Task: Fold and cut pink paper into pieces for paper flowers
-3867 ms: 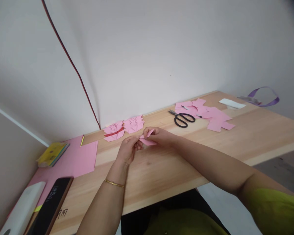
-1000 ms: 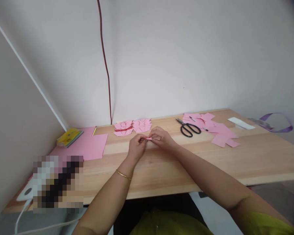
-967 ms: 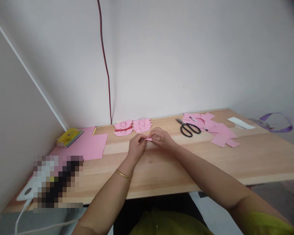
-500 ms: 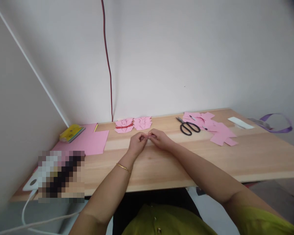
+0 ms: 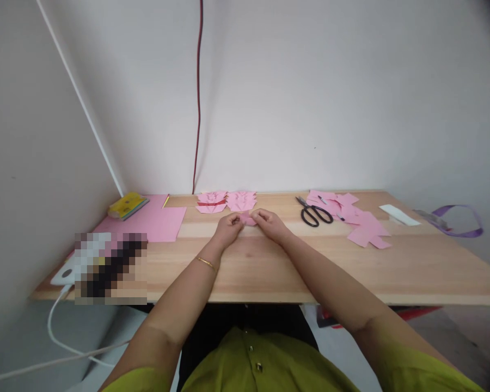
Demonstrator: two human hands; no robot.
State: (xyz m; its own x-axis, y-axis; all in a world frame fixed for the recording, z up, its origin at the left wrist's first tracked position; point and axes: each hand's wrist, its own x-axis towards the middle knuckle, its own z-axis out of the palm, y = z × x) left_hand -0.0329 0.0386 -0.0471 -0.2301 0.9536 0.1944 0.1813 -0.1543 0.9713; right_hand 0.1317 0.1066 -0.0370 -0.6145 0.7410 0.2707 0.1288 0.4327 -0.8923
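The left hand (image 5: 228, 230) and right hand (image 5: 270, 224) are pinching opposite edges of the small pink paper (image 5: 248, 220) between their fingers over the table (image 5: 261, 277), its face now showing broader, suggesting a fold is being opened out

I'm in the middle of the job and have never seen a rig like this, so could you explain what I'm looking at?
There is no machine here: you see a person's two bare hands, viewed from a camera worn on the head, looking forward and down. The left hand and right hand hold a small piece of pink paper between their fingers, over a light wooden table. Just beyond lie folded pink paper pieces. To the right are black-handled metal scissors, scattered flat pink paper pieces and a white strip. To the left, a yellow packet lies on large pink paper. Pixelation hides part of the near left.
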